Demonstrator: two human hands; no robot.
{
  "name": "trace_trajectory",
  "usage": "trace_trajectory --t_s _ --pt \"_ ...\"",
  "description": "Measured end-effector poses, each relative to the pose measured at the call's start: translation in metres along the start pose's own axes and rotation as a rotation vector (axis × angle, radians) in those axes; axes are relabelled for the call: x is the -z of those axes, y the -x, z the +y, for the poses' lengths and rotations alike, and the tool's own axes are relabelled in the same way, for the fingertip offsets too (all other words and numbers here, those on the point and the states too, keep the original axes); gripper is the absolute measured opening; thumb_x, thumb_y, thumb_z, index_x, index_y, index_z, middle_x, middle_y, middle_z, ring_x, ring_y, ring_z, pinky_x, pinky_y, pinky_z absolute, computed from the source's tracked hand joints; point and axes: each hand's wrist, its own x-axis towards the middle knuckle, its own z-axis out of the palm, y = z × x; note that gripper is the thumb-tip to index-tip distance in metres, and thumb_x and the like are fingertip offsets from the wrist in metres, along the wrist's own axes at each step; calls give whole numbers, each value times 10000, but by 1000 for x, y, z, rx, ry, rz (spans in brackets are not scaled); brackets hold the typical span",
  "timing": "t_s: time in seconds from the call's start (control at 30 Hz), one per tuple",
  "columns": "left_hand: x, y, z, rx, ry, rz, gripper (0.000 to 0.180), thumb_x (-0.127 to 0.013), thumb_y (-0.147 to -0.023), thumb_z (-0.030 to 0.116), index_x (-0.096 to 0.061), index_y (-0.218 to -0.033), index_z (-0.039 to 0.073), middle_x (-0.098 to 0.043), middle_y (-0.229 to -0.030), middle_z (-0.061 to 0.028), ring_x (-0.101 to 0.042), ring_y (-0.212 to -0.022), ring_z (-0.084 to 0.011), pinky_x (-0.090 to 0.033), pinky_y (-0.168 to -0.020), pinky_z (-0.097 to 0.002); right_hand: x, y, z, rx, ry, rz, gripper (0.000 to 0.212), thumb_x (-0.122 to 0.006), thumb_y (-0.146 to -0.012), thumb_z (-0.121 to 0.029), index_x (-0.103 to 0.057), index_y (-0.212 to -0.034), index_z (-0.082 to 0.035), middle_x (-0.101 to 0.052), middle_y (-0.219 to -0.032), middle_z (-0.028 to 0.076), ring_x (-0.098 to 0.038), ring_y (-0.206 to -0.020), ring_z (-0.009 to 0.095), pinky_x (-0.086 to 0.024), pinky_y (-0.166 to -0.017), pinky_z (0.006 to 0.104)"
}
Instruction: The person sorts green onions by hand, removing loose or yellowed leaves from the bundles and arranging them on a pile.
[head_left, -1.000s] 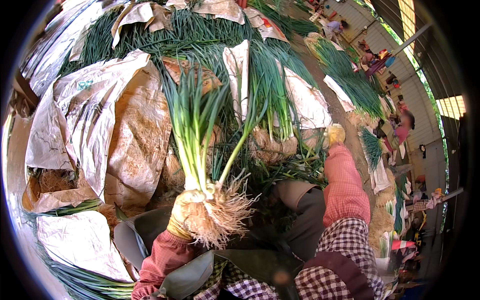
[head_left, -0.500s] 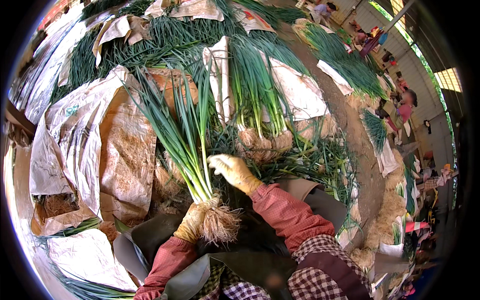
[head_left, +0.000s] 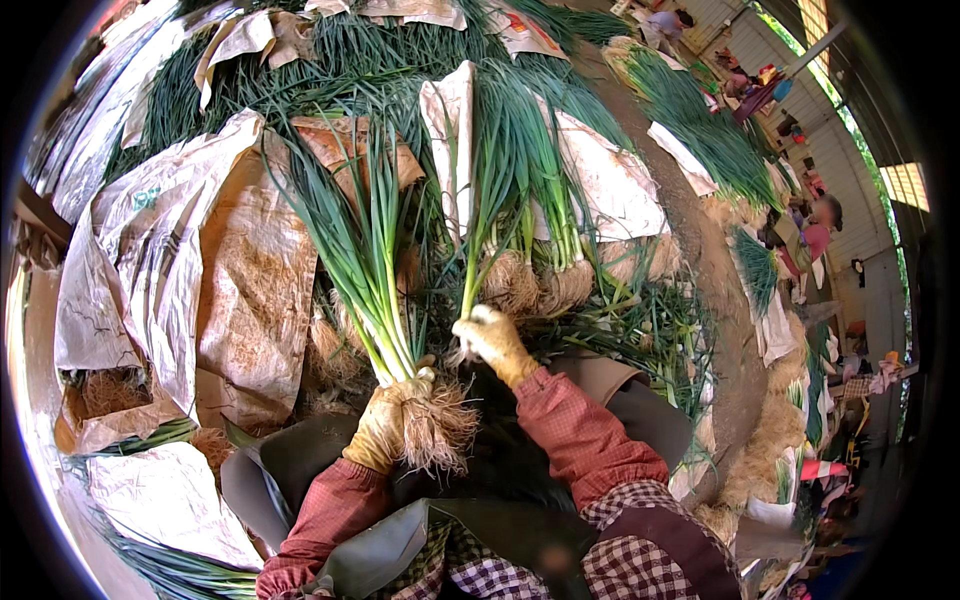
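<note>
My left hand (head_left: 383, 425), in a yellowed work glove, is closed round the white lower ends of a bunch of green onions (head_left: 375, 310). Its pale, tangled roots (head_left: 438, 422) hang beside the fingers, and the long leaves fan upward, away from me. To the right, my gloved right hand (head_left: 497, 343) pinches a thin green onion stalk (head_left: 474, 270) near its root end. How many stalks are in that pinch I cannot make out. Just beyond it, several rooted green onions (head_left: 565, 225) lean over a pale sack.
Creased pale sacking (head_left: 140, 270) lies at the left. Loose leaf trimmings (head_left: 650, 330) litter the ground at right. Farther off are long rows of green onions (head_left: 350, 55). Along a dirt path (head_left: 725, 370), more bundles lie, and a person in pink (head_left: 815, 235) is among them.
My right hand, earlier with nothing visible in it beside the bunch, has moved right and now grips a separate green onion stalk. The left hand keeps its bunch, slightly shifted.
</note>
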Motion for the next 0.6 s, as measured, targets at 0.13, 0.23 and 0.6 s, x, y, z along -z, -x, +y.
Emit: trace_trajectory --t_s 0.13,0.23,0.6 --pt "-8 2 -18 49 -142 72 207 -510 -803 -6 -533 -1006 -35 -592 -871 -105 -588 -728 -186 -505 -664 -270 -37 18 37 -33 -242 -34 134 -570 -840 -119 -570 -937 -27 -569 -736 5 -512 -593 76 -422 -513 193" --pt "12 -6 -28 158 -18 -237 150 -419 -865 211 -519 -809 115 -488 -693 -26 -466 -593 -169 -401 -536 -304 -42 16 34 163 228 30 162 -563 -834 -140 -588 -880 14 -602 -685 86 -558 -579 142 -447 -523 275" --pt "-23 11 -15 52 118 25 121 -451 -828 139 -527 -847 47 -528 -723 -76 -516 -609 -199 -442 -543 -324 -50 51 1 634 1169 134 147 -538 -808 -193 -581 -810 -52 -612 -742 117 -604 -649 275 -474 -580 336"
